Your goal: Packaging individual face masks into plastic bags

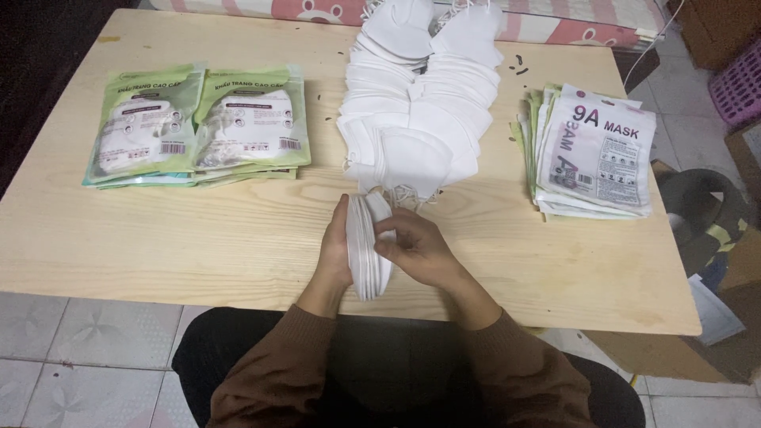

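Head view. Pale wooden table (198,238), bare grain along the near edge; grey patterned floor tiles (79,349) below it on the left. Person seated at the near side, brown sleeves.

Left hand (337,254) stands edge-on against the left face of a small stack of white masks (366,247), fingers pressed together along it. Right hand (418,252) closes on the stack from the right, fingertips curled onto its front edge, pinching it. The stack sits upright on the table, just in front of the body.

Just behind it: a long heap of loose white masks (420,103) running to the far edge. Left: two piles of green filled packets (198,123), side by side. Right: a pile of flat white-and-pink pouches (594,154). Far edge: pink-and-white patterned cloth (555,28). Right of the table: cardboard boxes (713,24), purple basket (741,83).
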